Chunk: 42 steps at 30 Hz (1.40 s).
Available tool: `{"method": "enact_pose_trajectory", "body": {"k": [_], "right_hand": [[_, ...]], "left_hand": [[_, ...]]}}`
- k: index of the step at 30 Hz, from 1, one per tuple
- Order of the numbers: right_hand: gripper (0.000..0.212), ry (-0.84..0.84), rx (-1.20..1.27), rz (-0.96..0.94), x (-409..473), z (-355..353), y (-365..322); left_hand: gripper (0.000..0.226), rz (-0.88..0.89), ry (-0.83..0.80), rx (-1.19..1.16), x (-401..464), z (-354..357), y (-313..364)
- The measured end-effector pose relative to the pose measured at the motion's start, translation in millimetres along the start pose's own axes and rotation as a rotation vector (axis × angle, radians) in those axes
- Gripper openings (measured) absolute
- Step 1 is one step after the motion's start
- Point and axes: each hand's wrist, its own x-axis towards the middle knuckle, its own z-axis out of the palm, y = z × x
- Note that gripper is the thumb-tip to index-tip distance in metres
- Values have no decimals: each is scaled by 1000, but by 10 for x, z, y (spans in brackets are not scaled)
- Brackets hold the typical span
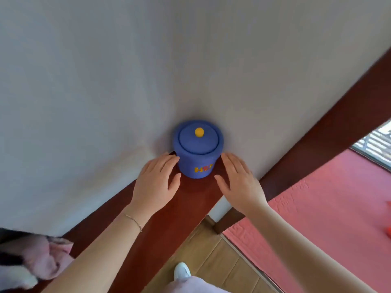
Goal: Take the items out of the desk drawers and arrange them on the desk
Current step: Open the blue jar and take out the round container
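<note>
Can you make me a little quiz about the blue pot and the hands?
1. True or false: the round blue lidded pot stands on the dark red-brown wooden desk.
2. What colour is the lid's small knob?
3. Is the left hand A) gripping the pot, or B) open beside it?

Key: 1 true. 2 yellow. 3 B; the right hand is open too, on the other side.

Bright daylight, looks like it's coming from window (376, 142) at right edge. Blue pot (198, 148) is sharpest thing, throws soft dark shadow up onto white wall (105, 81) behind it and onto wood left of its base. No hard glare anywhere. Fisheye bends wooden ledge (330, 127) right of pot. Fabric heap (38, 259) far lower left of pot smeared, soft. Overall bit mushy, compressed.
</note>
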Motion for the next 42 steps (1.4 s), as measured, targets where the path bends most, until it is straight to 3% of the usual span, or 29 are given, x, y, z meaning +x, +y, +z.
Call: {"method": "enact_pose_trajectory", "body": {"k": [11, 23, 33, 42], "right_hand": [[81, -32, 117, -42, 680, 76, 149], [93, -100, 276, -100, 867, 53, 222], [90, -159, 336, -90, 891, 36, 266], [101, -197, 367, -73, 894, 55, 279]], "left_hand": [[40, -5, 74, -133, 831, 129, 45], [37, -50, 17, -133, 1153, 189, 156], [36, -61, -59, -163, 1180, 219, 195], [31, -136, 132, -223, 1147, 68, 130]]}}
